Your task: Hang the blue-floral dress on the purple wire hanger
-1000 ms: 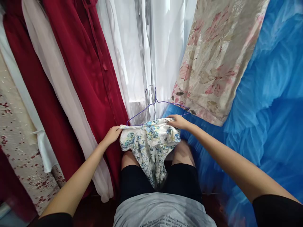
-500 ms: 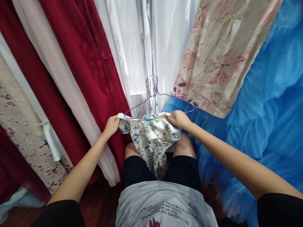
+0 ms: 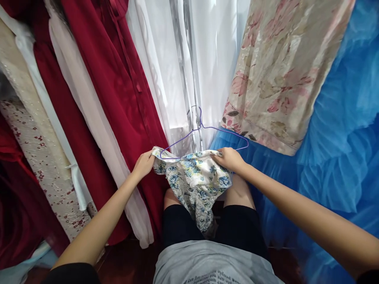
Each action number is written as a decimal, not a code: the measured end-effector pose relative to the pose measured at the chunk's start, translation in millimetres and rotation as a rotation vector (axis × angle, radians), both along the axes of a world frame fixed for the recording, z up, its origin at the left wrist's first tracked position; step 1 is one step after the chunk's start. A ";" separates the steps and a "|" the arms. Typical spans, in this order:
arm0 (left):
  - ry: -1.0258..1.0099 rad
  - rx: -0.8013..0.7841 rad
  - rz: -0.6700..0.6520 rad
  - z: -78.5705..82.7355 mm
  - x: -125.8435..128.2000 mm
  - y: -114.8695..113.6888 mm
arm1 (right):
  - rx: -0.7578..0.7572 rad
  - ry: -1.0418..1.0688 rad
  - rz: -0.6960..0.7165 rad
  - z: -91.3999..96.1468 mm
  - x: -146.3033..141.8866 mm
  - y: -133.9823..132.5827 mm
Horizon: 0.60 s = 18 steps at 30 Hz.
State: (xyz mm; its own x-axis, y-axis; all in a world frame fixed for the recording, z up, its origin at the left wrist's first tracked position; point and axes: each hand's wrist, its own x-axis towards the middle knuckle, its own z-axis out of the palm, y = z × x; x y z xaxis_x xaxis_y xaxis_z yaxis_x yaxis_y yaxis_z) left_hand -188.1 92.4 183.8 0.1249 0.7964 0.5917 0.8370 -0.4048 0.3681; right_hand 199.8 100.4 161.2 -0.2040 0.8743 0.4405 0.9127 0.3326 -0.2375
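Observation:
A white garment with blue and yellow flowers (image 3: 195,177) hangs bunched in front of my legs; its full shape is hidden in folds. My left hand (image 3: 144,165) pinches its top edge at the left end. At the right end of the same edge, my right hand (image 3: 231,159) grips the cloth between thumb and fingers. A thin purple wire hanger (image 3: 211,127) is partly inside the garment's top, its hook pointing away from me. The hanger's left corner lies within the opening, while the right corner sticks out beyond my right hand.
Dark red gowns (image 3: 109,98) and a pale pink one (image 3: 79,90) hang at left. White drapery (image 3: 213,59) with grey ribbons is straight ahead. A beige floral dress (image 3: 275,79) and ruffled blue tulle (image 3: 334,157) hang close on the right. Dark reddish floor (image 3: 124,264) shows below.
The view has tilted and shifted, so the hands, hanger and garment appear slightly lower and further right. Both hands keep their hold on the garment's top edge.

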 end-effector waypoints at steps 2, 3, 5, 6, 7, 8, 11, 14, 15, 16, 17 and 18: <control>0.034 -0.005 -0.012 -1.6 -0.1 -5.3 | -0.003 0.011 -0.002 -0.5 2.7 1.5; 0.047 -0.011 -0.010 -4.8 -2.7 -8.4 | -0.005 0.016 -0.001 -1.4 3.5 2.6; 0.061 -0.025 0.022 -14.5 -11.4 -14.2 | 0.001 0.032 0.009 -4.5 3.1 4.3; 0.055 -0.036 0.042 -19.9 -16.5 -16.3 | 0.008 0.044 0.021 -6.7 1.9 4.4; 0.032 -0.050 0.055 -24.9 -21.0 -17.4 | 0.015 0.058 0.035 -9.1 0.0 3.8; -0.006 -0.061 0.056 -28.8 -24.4 -17.4 | 0.021 0.076 0.052 -11.7 -2.3 2.4; -0.152 -0.056 0.015 -29.0 -22.4 -9.9 | 0.035 0.140 0.103 -18.7 -9.0 -5.4; -0.214 -0.011 0.007 -11.1 1.3 3.2 | 0.055 0.182 0.127 -23.1 -12.7 -14.1; -0.212 0.009 0.001 -2.9 13.4 6.9 | 0.060 0.186 0.129 -23.9 -13.6 -16.3; -0.203 0.033 -0.013 5.3 27.1 9.8 | 0.061 0.187 0.131 -24.3 -14.6 -18.1; -0.185 0.062 -0.034 13.1 41.8 11.7 | 0.056 0.185 0.135 -24.2 -15.8 -19.5; -0.158 0.092 -0.060 19.9 56.8 12.9 | 0.048 0.180 0.142 -23.8 -17.1 -20.7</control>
State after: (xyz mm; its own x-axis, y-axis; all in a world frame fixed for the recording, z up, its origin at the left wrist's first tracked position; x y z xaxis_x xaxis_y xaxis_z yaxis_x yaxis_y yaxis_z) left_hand -131.3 105.3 203.7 0.0702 0.7318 0.6779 0.7448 -0.4905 0.4524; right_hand 182.7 79.7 137.5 -0.2380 0.8197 0.5209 0.8001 0.4696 -0.3733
